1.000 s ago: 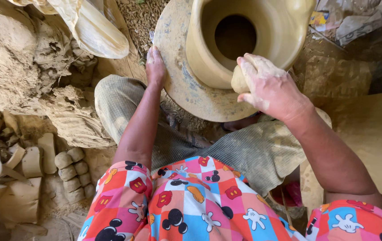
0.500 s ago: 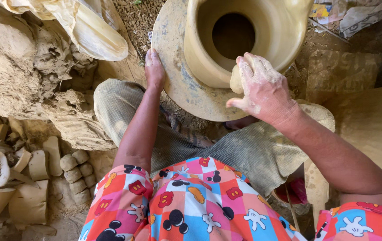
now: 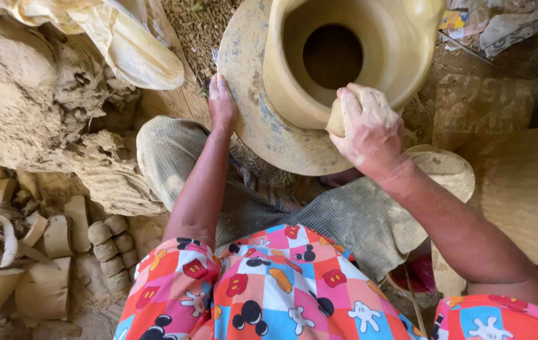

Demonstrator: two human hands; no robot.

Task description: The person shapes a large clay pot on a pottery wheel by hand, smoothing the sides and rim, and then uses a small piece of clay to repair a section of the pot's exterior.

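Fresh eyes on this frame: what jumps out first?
The big wet clay pot at top centre, open mouth up, standing on a round clay-smeared wheel. The right hand presses a lump of clay against the pot's outer wall, while the left hand lies flat on the wheel's left edge. At bottom centre is the person's bright patchwork cartoon-print shirt.

A crumpled printed wrapper in yellow, red and blue (image 3: 454, 19) lies on the ground at the top right, beside torn grey-white printed paper scraps (image 3: 508, 28). No signs or screens show.
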